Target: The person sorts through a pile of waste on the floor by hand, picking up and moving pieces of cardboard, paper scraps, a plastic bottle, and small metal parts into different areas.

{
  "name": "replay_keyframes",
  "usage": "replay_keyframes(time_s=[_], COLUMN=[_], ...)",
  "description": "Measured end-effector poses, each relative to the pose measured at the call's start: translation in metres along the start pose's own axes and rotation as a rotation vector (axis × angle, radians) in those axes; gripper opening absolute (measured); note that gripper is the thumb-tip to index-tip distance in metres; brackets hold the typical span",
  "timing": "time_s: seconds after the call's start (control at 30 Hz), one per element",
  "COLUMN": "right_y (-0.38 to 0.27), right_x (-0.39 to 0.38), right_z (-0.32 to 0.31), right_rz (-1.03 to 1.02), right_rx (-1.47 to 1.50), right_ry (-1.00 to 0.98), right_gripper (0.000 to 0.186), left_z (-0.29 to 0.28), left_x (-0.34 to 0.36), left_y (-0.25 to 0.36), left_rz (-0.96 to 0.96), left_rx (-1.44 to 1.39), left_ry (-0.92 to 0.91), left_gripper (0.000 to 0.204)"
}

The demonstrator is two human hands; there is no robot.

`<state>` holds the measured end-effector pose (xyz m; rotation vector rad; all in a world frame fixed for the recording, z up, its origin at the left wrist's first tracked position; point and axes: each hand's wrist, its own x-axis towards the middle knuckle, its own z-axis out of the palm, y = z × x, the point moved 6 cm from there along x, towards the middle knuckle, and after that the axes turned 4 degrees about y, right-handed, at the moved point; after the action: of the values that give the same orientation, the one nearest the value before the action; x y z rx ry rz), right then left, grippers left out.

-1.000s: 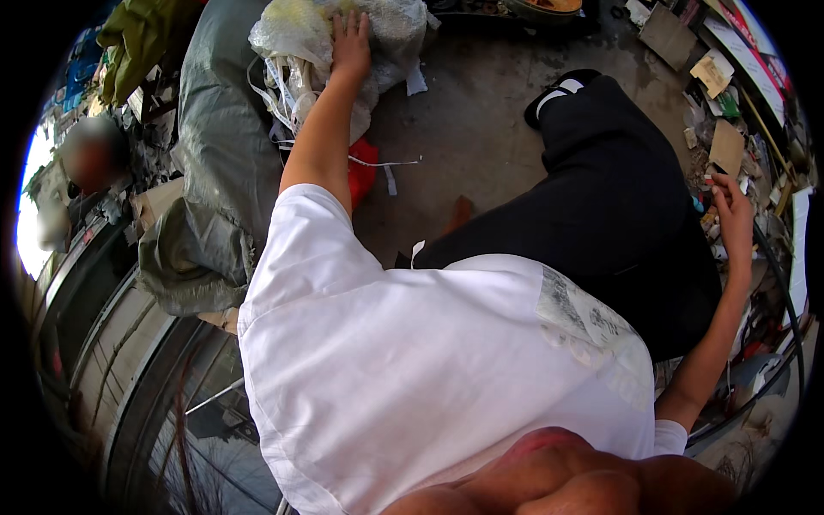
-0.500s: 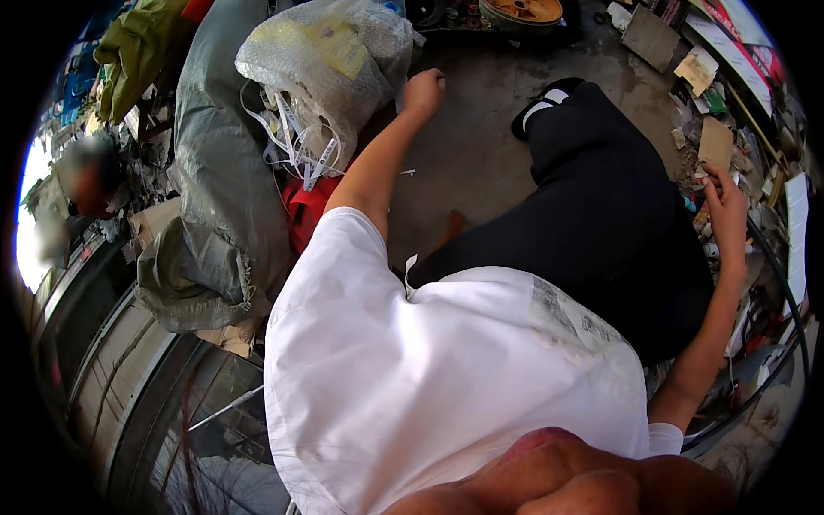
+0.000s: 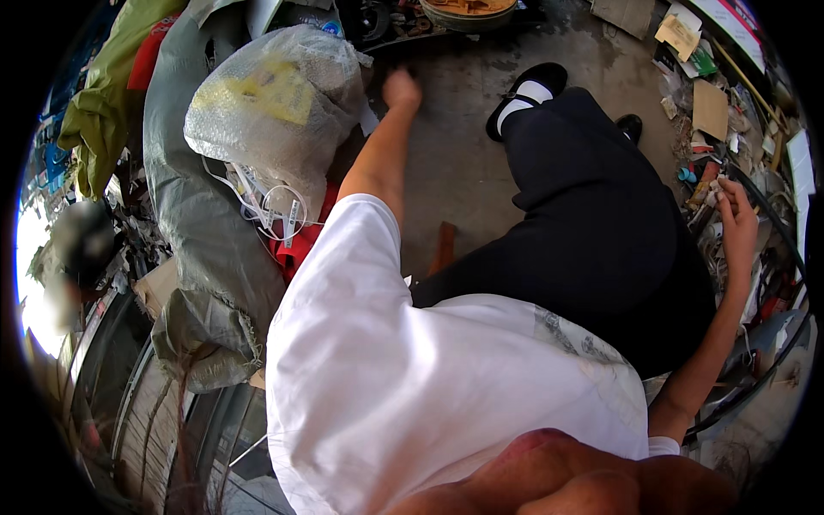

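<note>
My left hand is stretched forward over the concrete floor, fingers curled into a fist with nothing visible in it. It hovers just right of a large clear bubble-wrap bag with yellow contents, apart from it. White cords with tags spill out under that bag. My right hand reaches out to the side, fingers bent among a heap of scrap and cardboard pieces; whether it grips anything is hidden. My white shirt and black trousers fill the middle of the view.
A grey woven sack lies along the left, with a green cloth bundle behind it and something red under the cords. A round tray sits at the far edge. A blurred person is at far left.
My left hand has come off the bubble-wrap bag and swung right, closing into a fist. The view has shifted so the bag sits lower and further left. The right hand has barely moved.
</note>
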<state>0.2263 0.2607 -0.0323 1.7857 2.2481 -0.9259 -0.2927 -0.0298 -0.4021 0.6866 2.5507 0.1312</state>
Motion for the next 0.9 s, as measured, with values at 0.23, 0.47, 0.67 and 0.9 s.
replay_keyframes(time_s=[0.23, 0.47, 0.67, 0.9], right_y=[-0.007, -0.009, -0.015, -0.010], right_x=[0.000, 0.002, 0.002, 0.000], right_z=[-0.002, -0.001, -0.003, 0.002], right_rz=[0.034, 0.003, 0.030, 0.046], right_rx=[0.090, 0.023, -0.021, -0.017], right_ry=[0.036, 0.001, -0.030, -0.043], right_gripper=[0.023, 0.023, 0.026, 0.029], left_z=[-0.037, -0.177, -0.069, 0.026], left_x=[-0.026, -0.047, -0.025, 0.046], left_y=[0.015, 0.074, 0.025, -0.029], left_rz=[0.055, 0.096, -0.248, -0.266], left_rx=[-0.114, -1.649, -1.192, -0.619], left_ry=[-0.074, 0.110, -0.097, 0.304], left_gripper=[0.025, 0.025, 0.027, 0.023])
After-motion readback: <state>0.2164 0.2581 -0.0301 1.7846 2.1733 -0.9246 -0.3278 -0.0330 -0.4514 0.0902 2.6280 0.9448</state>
